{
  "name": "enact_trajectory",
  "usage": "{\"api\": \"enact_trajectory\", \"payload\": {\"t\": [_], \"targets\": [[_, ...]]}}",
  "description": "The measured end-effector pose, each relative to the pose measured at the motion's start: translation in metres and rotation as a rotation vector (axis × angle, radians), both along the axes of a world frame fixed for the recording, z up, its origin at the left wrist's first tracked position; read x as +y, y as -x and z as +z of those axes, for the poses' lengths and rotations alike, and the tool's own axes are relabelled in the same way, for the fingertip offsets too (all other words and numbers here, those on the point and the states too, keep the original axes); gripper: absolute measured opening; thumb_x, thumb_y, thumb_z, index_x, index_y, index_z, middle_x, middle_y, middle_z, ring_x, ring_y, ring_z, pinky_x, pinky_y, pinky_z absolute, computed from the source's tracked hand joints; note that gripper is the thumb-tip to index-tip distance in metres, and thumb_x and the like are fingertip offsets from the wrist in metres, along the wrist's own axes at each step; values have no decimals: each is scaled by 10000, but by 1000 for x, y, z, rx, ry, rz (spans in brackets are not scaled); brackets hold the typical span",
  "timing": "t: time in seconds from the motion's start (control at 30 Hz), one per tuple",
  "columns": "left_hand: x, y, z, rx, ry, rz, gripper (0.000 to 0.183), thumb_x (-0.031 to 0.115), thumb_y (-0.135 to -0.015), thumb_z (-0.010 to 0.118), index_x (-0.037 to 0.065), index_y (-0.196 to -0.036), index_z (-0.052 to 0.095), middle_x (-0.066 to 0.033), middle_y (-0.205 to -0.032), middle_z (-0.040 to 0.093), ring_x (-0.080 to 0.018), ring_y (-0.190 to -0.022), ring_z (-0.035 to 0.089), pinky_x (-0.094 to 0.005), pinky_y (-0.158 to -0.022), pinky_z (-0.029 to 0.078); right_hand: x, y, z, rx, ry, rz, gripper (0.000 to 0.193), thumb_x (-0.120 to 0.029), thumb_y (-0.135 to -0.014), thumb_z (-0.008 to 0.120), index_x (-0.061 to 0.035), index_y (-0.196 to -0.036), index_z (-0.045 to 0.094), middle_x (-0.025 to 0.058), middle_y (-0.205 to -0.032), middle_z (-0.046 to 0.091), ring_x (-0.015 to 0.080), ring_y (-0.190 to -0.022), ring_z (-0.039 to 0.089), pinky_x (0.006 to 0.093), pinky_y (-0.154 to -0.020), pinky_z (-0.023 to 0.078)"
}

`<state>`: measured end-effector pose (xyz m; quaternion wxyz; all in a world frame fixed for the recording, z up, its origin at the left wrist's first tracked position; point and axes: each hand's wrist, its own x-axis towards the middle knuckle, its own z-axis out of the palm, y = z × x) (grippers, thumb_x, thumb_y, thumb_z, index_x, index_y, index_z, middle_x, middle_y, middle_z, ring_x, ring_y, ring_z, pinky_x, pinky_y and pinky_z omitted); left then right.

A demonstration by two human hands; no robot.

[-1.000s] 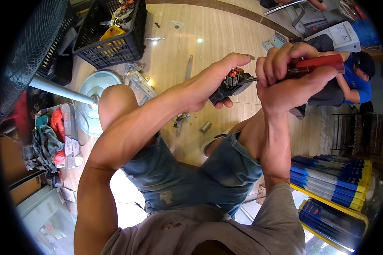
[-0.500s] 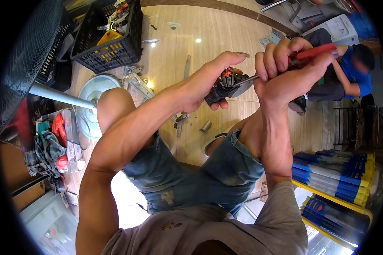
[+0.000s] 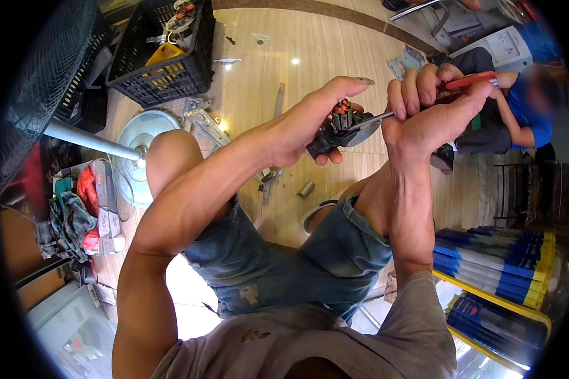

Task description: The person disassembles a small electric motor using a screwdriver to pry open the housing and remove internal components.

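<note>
My left hand [image 3: 310,123] grips a small dark motor part [image 3: 340,126] with copper windings showing on top, held above my knees. My right hand [image 3: 433,110] is closed around a red-handled screwdriver [image 3: 471,82]. Its metal shaft [image 3: 370,120] runs left and its tip meets the motor part. Both hands are close together, over a wooden floor. I am seated, in denim shorts and a grey shirt.
A black crate [image 3: 161,69] of parts stands at the upper left. A round fan base with pole [image 3: 129,148] and a wire fan guard [image 3: 38,76] lie left. A metal bracket [image 3: 202,123] and small cylinder [image 3: 305,189] rest on the floor. Another person [image 3: 518,107] sits at the upper right. Blue-yellow boxes [image 3: 493,265] are stacked right.
Both hands have shifted slightly upward and apart in the picture. The screwdriver handle has tilted up to the right while its tip stays on the motor part.
</note>
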<state>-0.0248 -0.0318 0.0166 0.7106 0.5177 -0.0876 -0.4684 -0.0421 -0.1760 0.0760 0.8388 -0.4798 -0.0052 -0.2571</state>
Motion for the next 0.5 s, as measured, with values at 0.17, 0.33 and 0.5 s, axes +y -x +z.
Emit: {"api": "enact_trajectory", "payload": {"t": [0.17, 0.33, 0.5], "targets": [[2, -2, -3, 3, -5, 4, 952, 779, -811, 414, 0, -1348, 525, -47, -848, 616, -144, -575, 583, -272, -492, 382, 4, -1, -2, 5, 10, -31, 566, -678, -959, 373, -136, -805, 420, -15, -552, 313, 101, -409, 214, 263, -373, 169], [-1, -3, -6, 12, -12, -12, 947, 788, -809, 404, 4, -1323, 537, -36, -826, 615, -139, -569, 582, -269, -487, 382, 5, 0, -2, 8, 30, -95, 591, -686, -960, 355, -120, -801, 411, -6, -540, 306, 107, -395, 206, 269, -367, 175], [0, -6, -9, 51, -34, -23, 889, 790, -813, 394, 38, -1246, 586, -22, -801, 618, -135, -553, 576, -263, -473, 382, 12, 2, -5, -28, 41, -87, 626, -707, -947, 354, -100, -804, 406, 6, -530, 293, 113, -385, 201, 274, -364, 184]]}}
